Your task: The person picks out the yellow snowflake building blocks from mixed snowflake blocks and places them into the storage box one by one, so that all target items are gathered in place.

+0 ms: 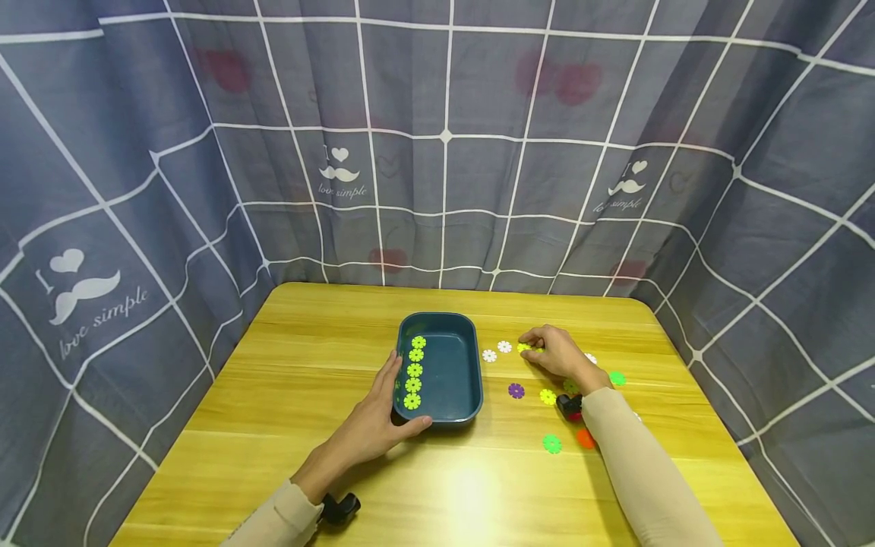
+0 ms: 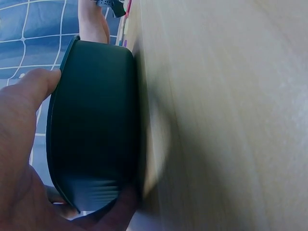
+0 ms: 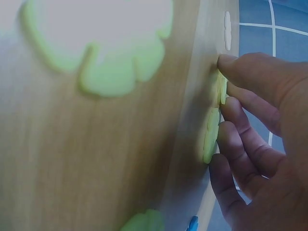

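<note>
A dark blue-green rectangular tray stands on the table with several yellow-green flower-shaped plastic discs in a row along its left inner side. My left hand spans the tray's near left corner, fingers straight along the left wall and thumb on the near rim. My right hand is bent low over loose discs right of the tray. Its thumb and fingertips pinch at a yellow flower disc, low over the table. Another yellow-green disc lies under its other fingers.
Around the right hand lie white discs, a purple disc, green discs and an orange disc. The right forearm hides some of them. A checked curtain encloses the wooden table at the back and sides.
</note>
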`<state>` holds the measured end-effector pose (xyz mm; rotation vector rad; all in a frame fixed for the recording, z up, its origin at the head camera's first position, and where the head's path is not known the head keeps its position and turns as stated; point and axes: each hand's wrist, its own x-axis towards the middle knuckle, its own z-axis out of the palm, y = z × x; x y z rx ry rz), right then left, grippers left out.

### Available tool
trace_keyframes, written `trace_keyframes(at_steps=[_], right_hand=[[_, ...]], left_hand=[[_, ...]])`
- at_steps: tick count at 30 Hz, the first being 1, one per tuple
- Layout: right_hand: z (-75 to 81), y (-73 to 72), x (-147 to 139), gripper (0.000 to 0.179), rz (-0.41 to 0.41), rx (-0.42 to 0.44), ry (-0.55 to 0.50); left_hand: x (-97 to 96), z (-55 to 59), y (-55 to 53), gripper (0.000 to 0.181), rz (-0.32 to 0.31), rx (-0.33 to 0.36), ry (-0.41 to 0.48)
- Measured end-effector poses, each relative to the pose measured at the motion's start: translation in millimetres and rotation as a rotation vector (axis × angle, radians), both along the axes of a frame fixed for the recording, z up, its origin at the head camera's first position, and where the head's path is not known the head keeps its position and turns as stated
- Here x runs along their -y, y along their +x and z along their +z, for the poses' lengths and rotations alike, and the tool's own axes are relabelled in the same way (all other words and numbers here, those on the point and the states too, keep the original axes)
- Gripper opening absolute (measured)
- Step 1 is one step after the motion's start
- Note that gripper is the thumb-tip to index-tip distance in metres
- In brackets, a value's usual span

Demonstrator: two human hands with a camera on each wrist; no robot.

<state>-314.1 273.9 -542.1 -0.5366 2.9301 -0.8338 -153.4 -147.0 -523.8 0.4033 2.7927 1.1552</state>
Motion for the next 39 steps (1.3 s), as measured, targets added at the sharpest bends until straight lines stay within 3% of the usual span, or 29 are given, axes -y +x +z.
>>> trace_keyframes(at_steps=[39], right_hand=[[0.1, 0.0, -0.2, 0.024, 0.003, -0.029, -0.015]], left_hand=[[-1.4, -0.8, -1.0, 0.128, 0.017, 0.011, -0.001]])
